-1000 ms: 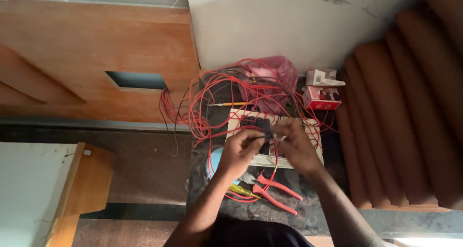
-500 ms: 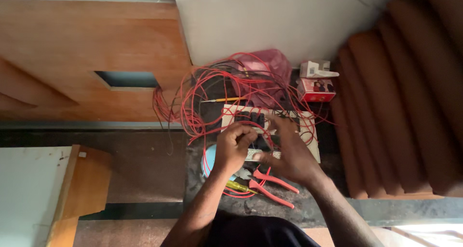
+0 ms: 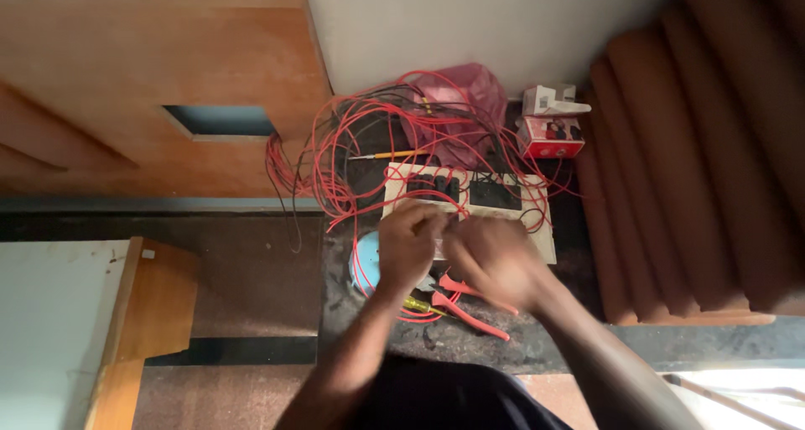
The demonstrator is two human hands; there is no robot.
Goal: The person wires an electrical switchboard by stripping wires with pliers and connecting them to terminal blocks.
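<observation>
A cream switch plate (image 3: 503, 197) with dark openings lies on a dark stone counter, wrapped in a tangle of red wires (image 3: 335, 161). My left hand (image 3: 408, 245) sits at the plate's near edge with its fingers curled over a small part I cannot make out. My right hand (image 3: 495, 260) is blurred right beside it, fingers bent toward the same spot. Red-handled pliers (image 3: 470, 304) and a yellow-handled screwdriver (image 3: 417, 306) lie just under my hands, next to a light blue round thing (image 3: 362, 264).
A pink plastic bag (image 3: 457, 103) lies behind the wires, with a second thin yellow screwdriver (image 3: 390, 154) by it. A red and white small box (image 3: 551, 126) stands at the right. A wooden panel with a rectangular cut-out (image 3: 220, 119) fills the left. Brown ribbed cushions (image 3: 696, 145) rise on the right.
My view has shifted, so the plate sits a little differently in frame. Both hands have come lower, to the plate's near edge, and the right hand is now blurred with motion.
</observation>
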